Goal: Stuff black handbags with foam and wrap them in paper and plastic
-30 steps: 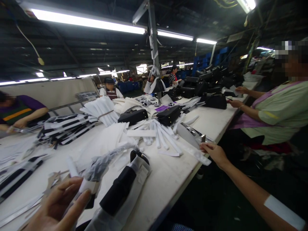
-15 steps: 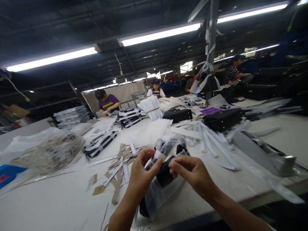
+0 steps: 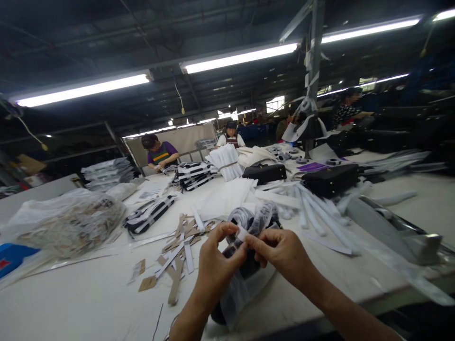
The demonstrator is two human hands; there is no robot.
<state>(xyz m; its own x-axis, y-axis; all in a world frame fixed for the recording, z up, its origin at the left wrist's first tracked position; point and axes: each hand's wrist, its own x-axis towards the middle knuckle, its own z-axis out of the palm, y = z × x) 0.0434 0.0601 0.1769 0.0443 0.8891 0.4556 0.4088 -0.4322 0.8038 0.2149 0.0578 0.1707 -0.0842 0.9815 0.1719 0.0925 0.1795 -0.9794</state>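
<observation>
My left hand (image 3: 220, 258) pinches a small white strip (image 3: 242, 234) between thumb and fingers, around a plastic-covered part of a black item (image 3: 250, 269). At the strip's right side, the thumb and fingertips of my right hand (image 3: 280, 251) close on it. Cloudy translucent wrapping (image 3: 236, 294) hangs round the lower part of the black item. Just beyond my fingers stand rounded, plastic-covered dark parts (image 3: 268, 215). My hands hide most of the item's middle, and I cannot make out its kind.
Brown and white scrap strips (image 3: 174, 270) lie left of my hands, with a big clear bag (image 3: 71, 222) farther left. White foam-like tubes (image 3: 309, 213) and black cases (image 3: 330, 180) lie to the right. A metal tool (image 3: 408, 237) sits near the right edge. Co-workers (image 3: 161, 154) work across the table.
My right hand has moved a little left and now meets the white strip beside my left fingers. The item has tilted slightly, and the view has shifted a little.
</observation>
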